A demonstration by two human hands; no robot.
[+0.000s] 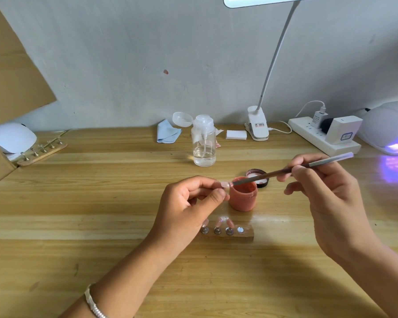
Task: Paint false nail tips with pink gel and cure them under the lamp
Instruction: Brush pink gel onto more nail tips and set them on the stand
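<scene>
Wide bare desk (101, 203) at left and front, open gel pot (242, 199) and lid (263, 182) crowding the centre just behind the wooden tip stand (247, 234), pump bottle (203, 143) upright farther back, right rear blocked — power strip (308, 134), curing lamp (386, 127), clip lamp (257, 128) neck arching overhead.

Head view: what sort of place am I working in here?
Likely a home nail-art desk: a glowing curing lamp at the right, an open pot of pink gel, and nail tips on a wooden stand.
</scene>
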